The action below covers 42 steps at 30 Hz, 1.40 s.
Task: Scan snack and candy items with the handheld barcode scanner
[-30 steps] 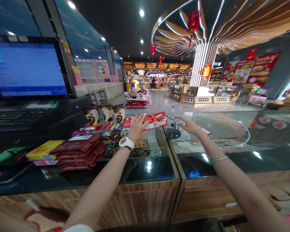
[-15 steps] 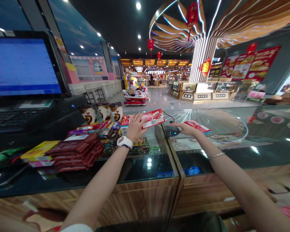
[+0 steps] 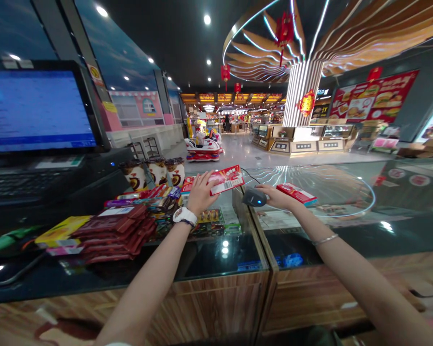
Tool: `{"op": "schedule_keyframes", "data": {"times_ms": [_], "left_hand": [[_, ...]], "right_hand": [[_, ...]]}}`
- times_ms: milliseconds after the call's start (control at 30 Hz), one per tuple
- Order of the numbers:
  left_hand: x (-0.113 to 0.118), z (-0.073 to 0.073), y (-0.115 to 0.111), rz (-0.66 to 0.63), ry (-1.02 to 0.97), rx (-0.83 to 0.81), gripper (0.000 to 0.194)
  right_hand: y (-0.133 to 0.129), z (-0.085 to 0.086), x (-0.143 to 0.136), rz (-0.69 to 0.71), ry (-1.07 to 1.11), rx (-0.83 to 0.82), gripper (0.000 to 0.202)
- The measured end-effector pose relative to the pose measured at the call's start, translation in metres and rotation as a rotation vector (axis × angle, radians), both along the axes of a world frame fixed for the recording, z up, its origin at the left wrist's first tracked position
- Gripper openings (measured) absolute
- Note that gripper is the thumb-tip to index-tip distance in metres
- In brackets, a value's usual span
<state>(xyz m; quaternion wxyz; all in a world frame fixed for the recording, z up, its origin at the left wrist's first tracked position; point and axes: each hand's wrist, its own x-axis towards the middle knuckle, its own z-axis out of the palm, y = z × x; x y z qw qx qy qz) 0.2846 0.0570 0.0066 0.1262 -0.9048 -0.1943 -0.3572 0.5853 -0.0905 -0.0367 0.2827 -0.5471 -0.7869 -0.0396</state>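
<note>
Our left hand [image 3: 201,193] grasps a red box [image 3: 230,179] above the counter; our right [image 3: 279,198] grips the scanner [image 3: 254,197] just right of it. Packets [image 3: 117,230] crowd the left; open glass [image 3: 346,194] stretches right, past a second box [image 3: 296,192].

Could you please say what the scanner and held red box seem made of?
Scanner: probably hard plastic, dark and satin, judging by its smooth moulded shell.
Held red box: likely printed card, perhaps slightly glossy, given its flat panels and straight edges.

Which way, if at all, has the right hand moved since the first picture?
Yes: judged against the counter seam, the right hand has shifted slightly leftward and now grips the scanner.
</note>
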Motion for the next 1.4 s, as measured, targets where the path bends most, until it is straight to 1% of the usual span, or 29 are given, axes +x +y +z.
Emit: {"op": "schedule_keyframes", "data": {"times_ms": [67, 133, 233, 333, 400, 467, 567, 667, 733, 833, 933, 1133, 1400], "left_hand": [[-0.002, 0.002, 0.002, 0.010, -0.014, 0.000, 0.038], [-0.004, 0.004, 0.003, 0.023, -0.026, 0.000, 0.037], [-0.005, 0.005, 0.004, 0.035, -0.026, 0.003, 0.038], [-0.005, 0.005, 0.004, 0.028, -0.021, 0.000, 0.038], [-0.005, 0.004, 0.004, 0.026, -0.018, 0.000, 0.038], [-0.005, 0.003, 0.005, 0.027, -0.017, 0.004, 0.037], [-0.005, 0.004, 0.005, 0.029, -0.018, 0.010, 0.037], [-0.007, 0.005, 0.005, 0.041, -0.026, 0.014, 0.037], [-0.008, 0.006, 0.005, 0.051, -0.024, 0.017, 0.040], [-0.011, 0.006, 0.007, 0.071, -0.021, 0.021, 0.041], [-0.013, 0.005, 0.012, 0.090, -0.021, 0.023, 0.042], [-0.015, 0.001, 0.021, 0.102, -0.026, 0.029, 0.042], [-0.014, 0.004, 0.016, 0.130, -0.015, -0.031, 0.043]], "right_hand": [[-0.003, 0.006, -0.006, 0.021, 0.089, 0.058, 0.047], [-0.006, 0.013, -0.012, 0.011, 0.183, 0.131, 0.048], [-0.010, 0.021, -0.019, -0.082, 0.339, 0.210, 0.052], [-0.013, 0.025, -0.025, -0.163, 0.518, 0.225, 0.050], [-0.016, 0.028, -0.029, -0.179, 0.614, 0.213, 0.047], [-0.020, 0.032, -0.033, -0.178, 0.662, 0.165, 0.044], [-0.026, 0.039, -0.039, -0.155, 0.616, 0.068, 0.038], [-0.030, 0.044, -0.048, -0.150, 0.501, 0.068, 0.032], [-0.030, 0.045, -0.055, -0.179, 0.417, 0.070, 0.030], [-0.030, 0.045, -0.062, -0.248, 0.293, 0.021, 0.032], [-0.031, 0.044, -0.067, -0.282, 0.220, 0.013, 0.033], [-0.034, 0.048, -0.072, -0.306, 0.200, 0.019, 0.034], [-0.034, 0.049, -0.075, -0.280, 0.204, -0.010, 0.037]]}}
